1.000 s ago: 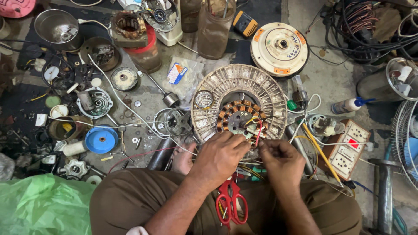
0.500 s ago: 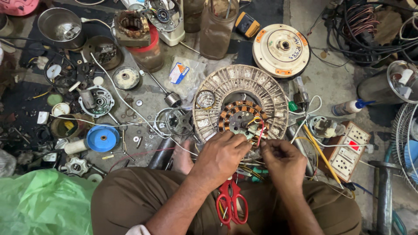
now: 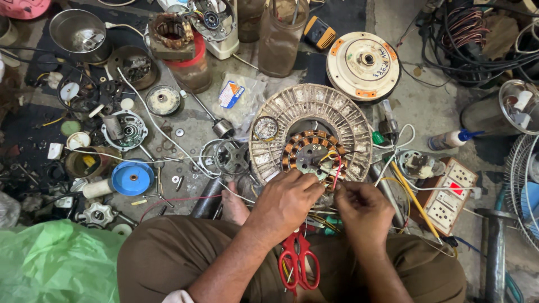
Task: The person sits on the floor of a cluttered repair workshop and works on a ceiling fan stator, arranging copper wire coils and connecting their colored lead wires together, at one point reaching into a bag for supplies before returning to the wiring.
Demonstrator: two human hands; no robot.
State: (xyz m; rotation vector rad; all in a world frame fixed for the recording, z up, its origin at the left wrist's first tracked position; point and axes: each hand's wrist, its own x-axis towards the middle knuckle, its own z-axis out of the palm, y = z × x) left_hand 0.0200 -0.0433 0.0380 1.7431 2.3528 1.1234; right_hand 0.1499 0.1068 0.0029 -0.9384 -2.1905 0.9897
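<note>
A round grey fan motor body [image 3: 310,134] with copper windings around its hub lies on the floor in front of my knees. My left hand [image 3: 289,200] rests on its near edge, fingers curled over the thin red and yellow wires [image 3: 336,168] coming from the windings. My right hand [image 3: 364,210] pinches those same wires just beside it. Red-handled scissors [image 3: 299,259] lie in my lap between my forearms, touched by neither hand.
A cream round motor cover [image 3: 363,59] sits beyond the motor. A white switch board [image 3: 451,193], a yellow-handled tool [image 3: 414,199] and a white glue bottle [image 3: 449,139] lie to the right. Small motor parts, a blue disc [image 3: 132,177], metal bowl [image 3: 78,31] and green bag [image 3: 50,261] crowd the left.
Both hands stay at the wires on the motor's near edge, with only slight finger movement. The view has shifted a little.
</note>
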